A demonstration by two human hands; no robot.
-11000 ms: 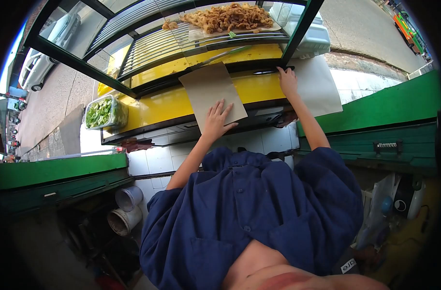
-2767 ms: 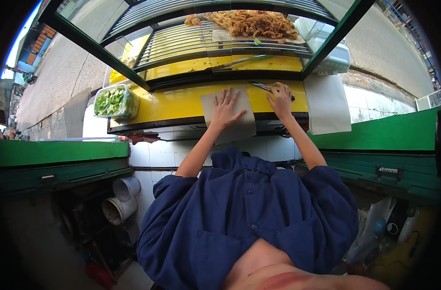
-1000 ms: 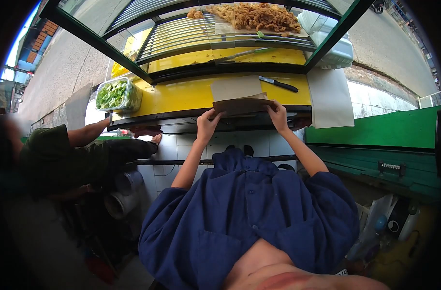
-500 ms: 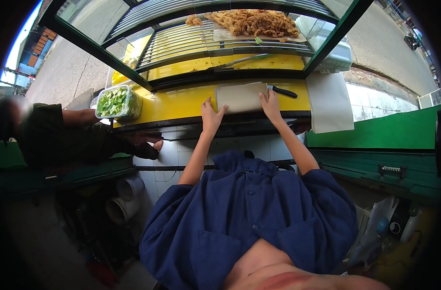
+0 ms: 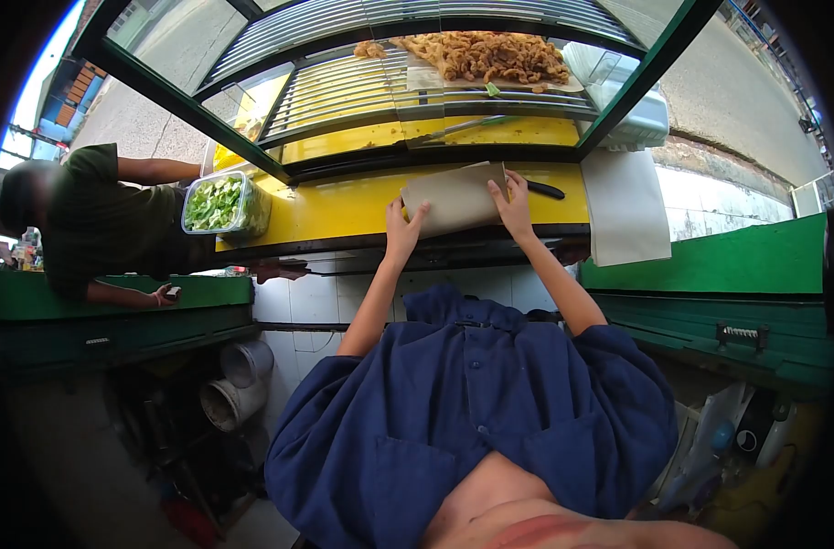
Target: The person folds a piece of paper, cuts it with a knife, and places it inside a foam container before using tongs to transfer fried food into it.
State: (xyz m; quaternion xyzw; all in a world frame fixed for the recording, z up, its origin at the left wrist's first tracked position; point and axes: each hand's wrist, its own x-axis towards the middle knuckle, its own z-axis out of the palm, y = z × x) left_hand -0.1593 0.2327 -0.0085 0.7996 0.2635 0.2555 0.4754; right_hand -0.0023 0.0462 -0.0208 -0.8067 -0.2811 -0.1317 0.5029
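Note:
A brown wrapping paper stack (image 5: 455,197) sits at the near edge of the yellow counter (image 5: 344,209), bowed and slightly lifted between my hands. My left hand (image 5: 404,231) grips its left side, thumb on top. At the right side, my right hand (image 5: 513,207) holds the other edge, its fingers partly hidden. Just beyond my right fingers lies a knife with a black handle (image 5: 546,189); its blade is mostly covered by the paper and hand.
A glass display case (image 5: 426,144) holds fried food (image 5: 490,57) on a wire rack. On the left are a tub of chopped greens (image 5: 214,203) and another person (image 5: 106,220). White foam boxes (image 5: 641,114) and paper sheets (image 5: 629,206) are at the right.
The paper's left edge has come off the counter and the sheets now bend, tilted, between my hands. The other person has turned and reaches one arm toward the case.

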